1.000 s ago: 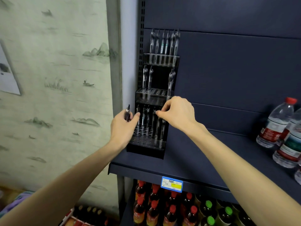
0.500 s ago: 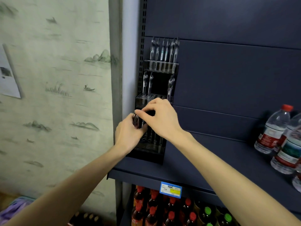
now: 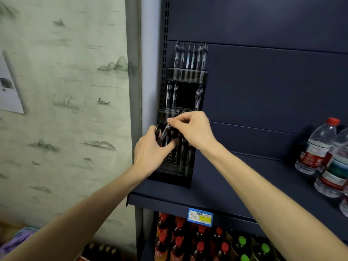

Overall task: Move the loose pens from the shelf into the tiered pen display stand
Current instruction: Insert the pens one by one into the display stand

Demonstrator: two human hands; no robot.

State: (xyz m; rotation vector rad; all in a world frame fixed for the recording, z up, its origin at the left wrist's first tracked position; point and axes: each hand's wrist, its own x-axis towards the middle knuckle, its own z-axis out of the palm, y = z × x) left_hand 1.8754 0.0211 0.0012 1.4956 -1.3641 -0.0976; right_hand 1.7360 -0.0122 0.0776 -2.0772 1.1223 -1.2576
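A black tiered pen display stand (image 3: 170, 178) stands at the left end of the dark blue shelf (image 3: 216, 187). Several clear pens fill its top tier (image 3: 190, 57), three stand in the middle tier, and several stand in the bottom tier. My left hand (image 3: 150, 151) grips a small bunch of loose pens (image 3: 157, 132) in front of the bottom tier. My right hand (image 3: 192, 129) pinches the top of one clear pen (image 3: 165, 131) out of that bunch, just below the middle tier. The lower ends of the held pens are hidden by my left hand.
Water bottles (image 3: 316, 147) with red caps stand at the shelf's right end. A blue and yellow price tag (image 3: 200, 217) hangs on the shelf's front edge. Red- and green-capped drink bottles (image 3: 188, 245) fill the shelf below. A patterned wall (image 3: 66, 91) lies to the left.
My right hand left the bottom-tier pens and moved left to my left hand, where it now pinches one pen of the bunch. The left hand shifted slightly right.
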